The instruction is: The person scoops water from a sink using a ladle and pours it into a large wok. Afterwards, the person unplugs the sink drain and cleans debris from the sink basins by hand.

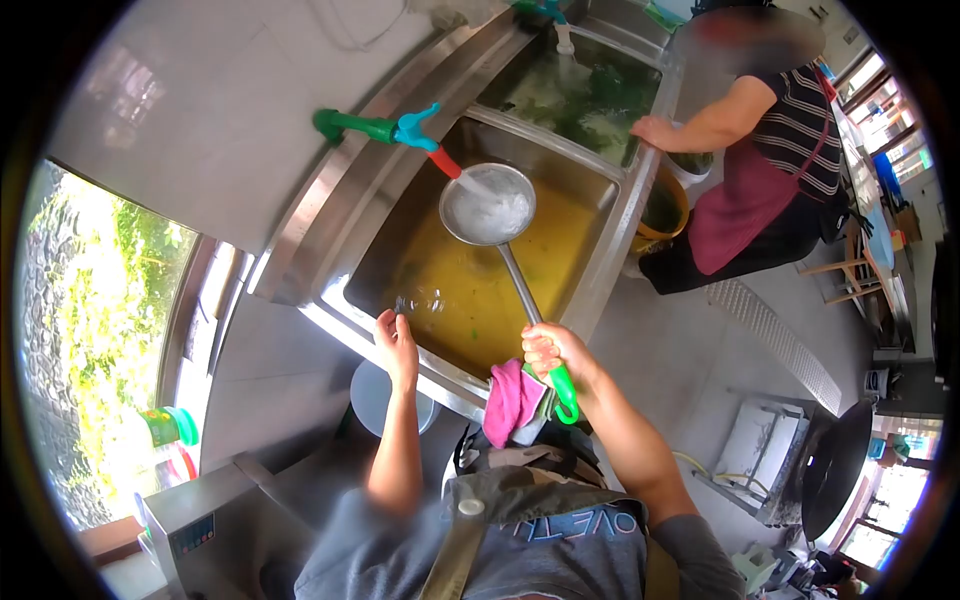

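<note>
My right hand (553,350) is wrapped round the handle of a long-handled strainer (486,235) with a metal shaft and a green hooked end. Its round bowl is level over the near sink basin (395,260), under a tap with a red nozzle (443,162). Water runs from the tap and splashes white in the bowl. Yellowish-brown water (480,300) with small green bits stands in the basin below. My left hand (398,350) is above the basin's near left edge, fingers loosely bent and holding nothing.
Pink and green cloths (512,402) hang at the sink's front edge. A pale bucket (375,400) stands below left. In the far basin, leafy greens (595,105) lie in water. A person in a maroon apron (745,205) stands beside it, near a yellow bucket (668,205).
</note>
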`<state>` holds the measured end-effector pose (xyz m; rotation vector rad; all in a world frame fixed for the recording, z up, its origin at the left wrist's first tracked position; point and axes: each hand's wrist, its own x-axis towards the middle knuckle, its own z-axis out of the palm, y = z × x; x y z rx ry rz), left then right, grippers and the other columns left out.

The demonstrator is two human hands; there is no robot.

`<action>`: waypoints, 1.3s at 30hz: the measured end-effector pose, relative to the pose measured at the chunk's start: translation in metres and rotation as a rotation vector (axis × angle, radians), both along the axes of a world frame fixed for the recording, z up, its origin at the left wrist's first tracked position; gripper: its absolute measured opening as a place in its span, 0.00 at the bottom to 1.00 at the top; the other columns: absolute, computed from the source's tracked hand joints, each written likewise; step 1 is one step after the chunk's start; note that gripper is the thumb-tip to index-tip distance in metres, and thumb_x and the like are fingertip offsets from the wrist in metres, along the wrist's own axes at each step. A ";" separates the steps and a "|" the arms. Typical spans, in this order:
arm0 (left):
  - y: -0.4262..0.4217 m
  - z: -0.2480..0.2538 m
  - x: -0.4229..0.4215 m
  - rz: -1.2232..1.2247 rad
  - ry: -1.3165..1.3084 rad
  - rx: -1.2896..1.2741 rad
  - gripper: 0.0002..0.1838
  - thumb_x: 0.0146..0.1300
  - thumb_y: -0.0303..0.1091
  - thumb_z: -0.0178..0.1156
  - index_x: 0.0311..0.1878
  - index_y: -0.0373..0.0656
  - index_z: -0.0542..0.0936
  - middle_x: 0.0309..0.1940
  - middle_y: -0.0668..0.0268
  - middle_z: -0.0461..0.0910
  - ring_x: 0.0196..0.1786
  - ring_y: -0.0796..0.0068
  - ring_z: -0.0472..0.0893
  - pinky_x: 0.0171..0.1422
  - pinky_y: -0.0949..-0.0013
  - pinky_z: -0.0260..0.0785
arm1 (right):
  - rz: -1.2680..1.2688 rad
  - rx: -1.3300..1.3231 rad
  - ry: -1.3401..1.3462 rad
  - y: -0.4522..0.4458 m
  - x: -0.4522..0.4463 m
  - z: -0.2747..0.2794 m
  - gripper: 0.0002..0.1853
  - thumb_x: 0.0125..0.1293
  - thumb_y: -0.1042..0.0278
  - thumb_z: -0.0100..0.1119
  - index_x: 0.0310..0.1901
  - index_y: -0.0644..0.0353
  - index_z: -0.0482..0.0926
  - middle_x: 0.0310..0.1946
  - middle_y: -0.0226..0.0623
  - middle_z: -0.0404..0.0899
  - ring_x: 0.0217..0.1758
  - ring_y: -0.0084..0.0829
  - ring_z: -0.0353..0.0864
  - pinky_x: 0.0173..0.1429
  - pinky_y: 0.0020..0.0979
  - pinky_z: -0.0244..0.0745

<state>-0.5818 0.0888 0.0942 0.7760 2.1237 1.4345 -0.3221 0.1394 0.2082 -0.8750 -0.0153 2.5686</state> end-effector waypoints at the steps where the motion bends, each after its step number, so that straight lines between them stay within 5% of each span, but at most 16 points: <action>1: -0.003 0.000 -0.001 0.004 -0.012 -0.018 0.16 0.60 0.34 0.52 0.48 0.33 0.69 0.43 0.56 0.72 0.43 0.68 0.74 0.48 0.70 0.65 | 0.002 -0.017 0.007 -0.001 0.001 -0.003 0.13 0.58 0.74 0.45 0.18 0.51 0.59 0.09 0.17 0.54 0.08 0.10 0.50 0.10 0.13 0.48; 22: -0.008 0.020 0.004 -0.024 -0.010 -0.027 0.14 0.60 0.31 0.51 0.47 0.35 0.70 0.39 0.59 0.74 0.42 0.70 0.74 0.48 0.70 0.66 | -0.003 -0.070 0.023 -0.015 0.013 -0.034 0.17 0.58 0.72 0.44 0.14 0.49 0.55 0.09 0.18 0.53 0.09 0.11 0.50 0.11 0.14 0.46; 29: -0.014 0.017 0.005 -0.088 0.209 -0.047 0.14 0.60 0.32 0.51 0.46 0.36 0.71 0.39 0.59 0.76 0.42 0.71 0.75 0.48 0.70 0.66 | -0.019 0.026 -0.019 -0.015 0.015 -0.029 0.16 0.57 0.73 0.45 0.15 0.50 0.57 0.09 0.18 0.53 0.09 0.12 0.50 0.11 0.15 0.46; 32: -0.014 0.024 0.010 -0.047 0.103 -0.050 0.14 0.60 0.32 0.51 0.47 0.36 0.71 0.39 0.60 0.76 0.42 0.71 0.75 0.48 0.70 0.66 | -0.025 0.064 -0.079 -0.014 0.014 -0.016 0.16 0.57 0.73 0.45 0.14 0.50 0.57 0.09 0.19 0.53 0.09 0.12 0.50 0.11 0.16 0.46; 36: -0.019 0.010 0.005 -0.141 0.346 -0.009 0.14 0.60 0.33 0.51 0.47 0.37 0.71 0.39 0.60 0.76 0.43 0.72 0.75 0.48 0.71 0.66 | -0.016 0.097 -0.087 -0.012 0.013 -0.011 0.15 0.58 0.73 0.45 0.15 0.51 0.58 0.08 0.19 0.53 0.08 0.12 0.50 0.11 0.16 0.46; 39: -0.019 0.015 0.006 -0.083 0.224 0.014 0.14 0.60 0.33 0.51 0.47 0.38 0.71 0.39 0.60 0.76 0.42 0.72 0.76 0.48 0.71 0.67 | -0.009 0.071 0.011 -0.010 0.019 -0.015 0.13 0.57 0.74 0.45 0.17 0.52 0.59 0.09 0.19 0.54 0.08 0.12 0.50 0.11 0.16 0.46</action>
